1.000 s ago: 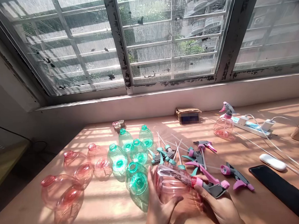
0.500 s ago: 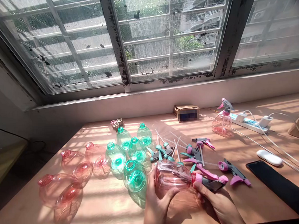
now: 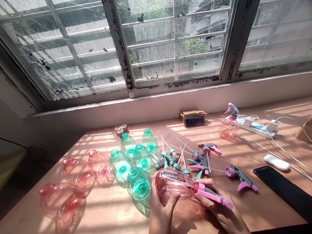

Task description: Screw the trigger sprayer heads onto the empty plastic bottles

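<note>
One desk (image 3: 112, 225): front edge nearest the work.
Pink bottle (image 3: 173, 184): held sideways near that edge.
Left hand (image 3: 160, 205): grasping the body; best steady, unsqueezed.
Right hand (image 3: 220, 211): grasping the sprayer (image 3: 215, 196) at the neck.
Pink collar (image 3: 201, 190): best turned squarely, without forcing.

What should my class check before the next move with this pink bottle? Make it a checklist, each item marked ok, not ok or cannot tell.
1. Left hand supports the pink bottle: ok, it grips the body.
2. Right hand is at the spray head: ok, it holds it near the neck.
3. Spray head is on the neck: ok, it sits at the mouth.
4. Spray head is fully tightened: cannot tell.
5. Pink bottle is upright: not ok, it is held on its side.
6. Nearest green bottle is standing: ok, upright beside the left hand.
</note>
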`<state>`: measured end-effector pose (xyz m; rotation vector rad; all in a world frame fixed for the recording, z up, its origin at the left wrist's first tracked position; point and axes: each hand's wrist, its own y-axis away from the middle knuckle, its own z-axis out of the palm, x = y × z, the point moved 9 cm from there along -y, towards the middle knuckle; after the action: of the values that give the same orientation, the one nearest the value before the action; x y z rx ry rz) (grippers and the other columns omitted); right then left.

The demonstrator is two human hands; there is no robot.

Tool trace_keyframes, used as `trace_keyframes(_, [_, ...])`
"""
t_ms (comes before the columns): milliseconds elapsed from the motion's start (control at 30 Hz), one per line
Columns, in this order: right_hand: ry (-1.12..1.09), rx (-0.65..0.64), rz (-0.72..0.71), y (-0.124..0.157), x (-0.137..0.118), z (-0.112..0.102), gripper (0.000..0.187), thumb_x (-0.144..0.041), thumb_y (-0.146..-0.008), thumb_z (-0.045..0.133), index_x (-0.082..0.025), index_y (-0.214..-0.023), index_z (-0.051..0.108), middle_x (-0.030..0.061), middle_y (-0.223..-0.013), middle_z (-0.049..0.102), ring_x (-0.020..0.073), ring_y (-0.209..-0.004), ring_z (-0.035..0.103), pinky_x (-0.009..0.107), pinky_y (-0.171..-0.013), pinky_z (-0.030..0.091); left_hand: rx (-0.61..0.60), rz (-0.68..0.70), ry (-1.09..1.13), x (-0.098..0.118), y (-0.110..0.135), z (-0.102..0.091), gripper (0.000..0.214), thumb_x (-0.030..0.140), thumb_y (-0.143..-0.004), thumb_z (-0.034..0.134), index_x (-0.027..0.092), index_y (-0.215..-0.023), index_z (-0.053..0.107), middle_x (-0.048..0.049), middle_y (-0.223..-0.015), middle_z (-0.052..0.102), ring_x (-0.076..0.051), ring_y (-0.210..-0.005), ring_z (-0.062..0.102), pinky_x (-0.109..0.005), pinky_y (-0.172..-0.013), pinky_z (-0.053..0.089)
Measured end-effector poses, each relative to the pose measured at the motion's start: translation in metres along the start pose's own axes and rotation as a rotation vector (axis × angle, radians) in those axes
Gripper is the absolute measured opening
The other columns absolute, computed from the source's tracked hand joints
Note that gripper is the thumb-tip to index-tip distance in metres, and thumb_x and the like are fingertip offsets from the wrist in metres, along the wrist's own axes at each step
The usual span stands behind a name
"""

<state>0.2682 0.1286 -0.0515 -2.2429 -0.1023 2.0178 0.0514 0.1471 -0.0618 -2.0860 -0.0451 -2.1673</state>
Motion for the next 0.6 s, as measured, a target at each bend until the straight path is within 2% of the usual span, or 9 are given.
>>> trace_keyframes(133, [0.056, 0.034, -0.029, -0.001, 0.003, -0.006, 0.033, -0.050, -0.089, 0.072, -0.025, -0.110, 0.075, 0.0084, -0.109, 0.075, 0.0347, -0.104, 0.069, 0.039, -0.092, 0.055, 0.050, -0.029, 0.022, 0.006, -0.001, -0.001, 0.082, 0.052, -0.074, 0.082, 0.019, -0.141, 0.049, -0.0204, -0.146, 0.062, -0.039, -0.138, 0.057, -0.052, -0.113, 0.048])
trace_keyframes(267, [-0.077, 0.061, -0.076, 0.001, 0.002, -0.005, 0.040, -0.055, -0.087, 0.071, -0.024, -0.112, 0.076, 0.0078, -0.102, 0.076, 0.0330, -0.091, 0.073, 0.037, -0.082, 0.060, 0.089, -0.062, 0.004, 0.006, 0.000, -0.003, 0.085, 0.056, -0.072, 0.082, 0.018, -0.140, 0.049, -0.0216, -0.147, 0.060, -0.039, -0.137, 0.058, -0.051, -0.113, 0.048])
trace_keyframes(367, [-0.143, 0.071, -0.003, 0.002, 0.009, -0.005, 0.042, -0.058, -0.084, 0.073, -0.025, -0.110, 0.077, 0.0081, -0.107, 0.077, 0.0350, -0.095, 0.075, 0.035, -0.080, 0.063, 0.091, -0.074, 0.007, 0.003, 0.000, -0.005, 0.086, 0.060, -0.073, 0.080, 0.018, -0.141, 0.048, -0.0214, -0.148, 0.059, -0.039, -0.140, 0.055, -0.050, -0.114, 0.047])
trace_keyframes(500, [0.008, 0.130, 0.049, 0.003, 0.013, -0.011, 0.031, -0.048, -0.080, 0.083, -0.027, -0.103, 0.080, 0.0068, -0.106, 0.080, 0.0341, -0.101, 0.075, 0.034, -0.090, 0.061, 0.042, -0.038, -0.003, 0.003, 0.000, -0.003, 0.083, 0.056, -0.077, 0.079, 0.018, -0.144, 0.048, -0.0202, -0.146, 0.061, -0.038, -0.138, 0.057, -0.050, -0.114, 0.048])
trace_keyframes(600, [-0.007, 0.242, 0.075, 0.006, 0.018, -0.017, 0.029, -0.050, -0.078, 0.083, -0.024, -0.091, 0.083, 0.0094, -0.098, 0.082, 0.0360, -0.102, 0.074, 0.036, -0.091, 0.059, -0.039, 0.006, -0.007, 0.006, 0.001, 0.002, 0.079, 0.047, -0.081, 0.080, 0.026, -0.149, 0.046, -0.0133, -0.156, 0.055, -0.034, -0.148, 0.047, -0.047, -0.121, 0.040])
